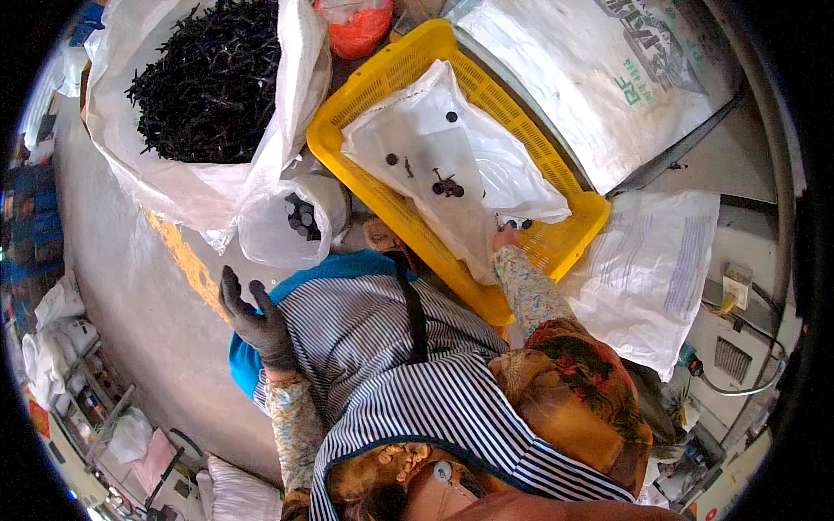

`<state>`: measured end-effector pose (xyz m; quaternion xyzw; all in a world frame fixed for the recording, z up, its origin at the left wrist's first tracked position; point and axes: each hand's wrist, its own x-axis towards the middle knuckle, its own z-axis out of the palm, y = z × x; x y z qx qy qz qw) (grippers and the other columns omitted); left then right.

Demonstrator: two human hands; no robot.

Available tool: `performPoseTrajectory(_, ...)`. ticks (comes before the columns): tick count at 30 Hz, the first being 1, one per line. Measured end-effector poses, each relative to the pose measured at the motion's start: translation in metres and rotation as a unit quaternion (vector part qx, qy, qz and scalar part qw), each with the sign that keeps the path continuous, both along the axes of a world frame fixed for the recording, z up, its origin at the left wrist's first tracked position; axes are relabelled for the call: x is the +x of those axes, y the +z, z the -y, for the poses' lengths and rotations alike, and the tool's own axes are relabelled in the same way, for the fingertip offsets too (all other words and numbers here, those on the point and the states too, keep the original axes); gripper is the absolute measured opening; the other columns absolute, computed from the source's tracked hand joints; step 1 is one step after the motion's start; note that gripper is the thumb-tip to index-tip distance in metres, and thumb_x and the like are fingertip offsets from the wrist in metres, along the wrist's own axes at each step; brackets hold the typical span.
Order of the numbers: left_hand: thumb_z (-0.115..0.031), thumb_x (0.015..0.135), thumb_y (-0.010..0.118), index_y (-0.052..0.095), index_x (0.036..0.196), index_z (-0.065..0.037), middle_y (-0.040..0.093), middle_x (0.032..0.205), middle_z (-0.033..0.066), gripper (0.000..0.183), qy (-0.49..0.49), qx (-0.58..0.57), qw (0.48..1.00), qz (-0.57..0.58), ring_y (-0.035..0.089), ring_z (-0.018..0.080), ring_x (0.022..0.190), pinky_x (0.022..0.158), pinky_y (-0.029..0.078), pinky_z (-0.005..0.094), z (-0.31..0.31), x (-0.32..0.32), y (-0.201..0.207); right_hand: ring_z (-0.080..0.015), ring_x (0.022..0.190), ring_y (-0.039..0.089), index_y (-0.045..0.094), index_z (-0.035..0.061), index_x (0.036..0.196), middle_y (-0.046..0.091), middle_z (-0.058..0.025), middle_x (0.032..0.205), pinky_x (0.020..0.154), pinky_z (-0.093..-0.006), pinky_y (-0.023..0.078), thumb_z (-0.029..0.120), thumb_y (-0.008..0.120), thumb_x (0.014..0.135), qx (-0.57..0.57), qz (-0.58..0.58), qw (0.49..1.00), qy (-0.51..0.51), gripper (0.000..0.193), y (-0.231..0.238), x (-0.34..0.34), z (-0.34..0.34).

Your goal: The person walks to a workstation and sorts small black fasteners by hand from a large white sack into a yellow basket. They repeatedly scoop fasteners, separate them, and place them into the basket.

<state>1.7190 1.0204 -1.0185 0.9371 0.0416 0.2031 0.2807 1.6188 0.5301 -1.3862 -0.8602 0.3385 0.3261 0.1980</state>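
My left hand [254, 323], in a dark grey glove, is raised to the left of my striped apron [347, 321]. Its fingers are apart and hold nothing. Bare and small in view, my right hand [505, 237] reaches into a yellow plastic crate [339, 113], its fingers drawn together at the lower right of a white plastic sheet or bag [469, 148] lying inside. Small dark round pieces [519, 225] show right at the fingertips; what the fingers grip is partly hidden. More black round pieces [448, 186], some with thin stems, lie scattered on the white plastic.
A large white sack [122, 165] full of thin black parts [208, 87] stands at the far left. Beside it is a smaller white bag [278, 239] with dark discs. Filled white sacks [582, 87] lie far right, a flat white sack [643, 269] nearer. A red bag [356, 30] sits behind.
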Motion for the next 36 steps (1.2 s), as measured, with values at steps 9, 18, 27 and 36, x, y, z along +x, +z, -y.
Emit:
performPoseTrajectory(9, 0.000, 0.095, 0.053, 0.046, 0.137, -0.001, 0.055, 0.131, 0.0166, 0.043, 0.014, -0.060, 0.997, -0.053, 0.057, 0.0274, 0.116, 0.098, 0.047, 0.0368, -0.006, -0.002, -0.005, -0.0341, 0.083, 0.062, 0.061, 0.0063, 0.102, 0.063, -0.0179, 0.092, 0.070, -0.0437, 0.050, 0.033, 0.062, 0.085, -0.036, -0.051, 0.998, 0.008, 0.032, -0.038, 0.043, 0.087)
performPoseTrajectory(18, 0.003, 0.094, 0.054, 0.049, 0.133, 0.001, 0.058, 0.128, 0.0170, 0.040, 0.015, -0.010, 0.994, -0.103, 0.058, 0.0261, 0.116, 0.095, 0.049, 0.0352, 0.016, 0.006, 0.009, -0.0353, 0.085, 0.063, 0.061, 0.0089, 0.104, 0.062, -0.0192, 0.097, 0.070, -0.0459, 0.050, 0.035, 0.064, 0.083, -0.034, -0.080, 0.996, 0.033, 0.034, -0.072, 0.031, 0.096)
performPoseTrajectory(27, 0.003, 0.094, 0.054, 0.053, 0.129, 0.002, 0.060, 0.124, 0.0171, 0.036, -0.007, 0.031, 0.993, -0.113, 0.061, 0.0254, 0.111, 0.090, 0.052, 0.0335, 0.016, 0.016, 0.004, -0.0366, 0.087, 0.063, 0.061, 0.0116, 0.107, 0.061, -0.0205, 0.102, 0.071, -0.0481, 0.051, 0.037, 0.066, 0.080, -0.041, -0.073, 0.996, 0.034, 0.037, -0.102, 0.013, 0.084)
performPoseTrajectory(36, 0.001, 0.094, 0.054, 0.054, 0.130, 0.000, 0.061, 0.125, 0.0150, 0.036, 0.007, 0.019, 0.987, -0.162, 0.063, 0.0238, 0.107, 0.091, 0.051, 0.0342, 0.018, 0.015, 0.009, -0.0379, 0.090, 0.063, 0.061, 0.0142, 0.109, 0.060, -0.0218, 0.107, 0.072, -0.0503, 0.051, 0.038, 0.068, 0.077, -0.038, -0.064, 0.997, 0.038, 0.041, -0.121, 0.002, 0.070)
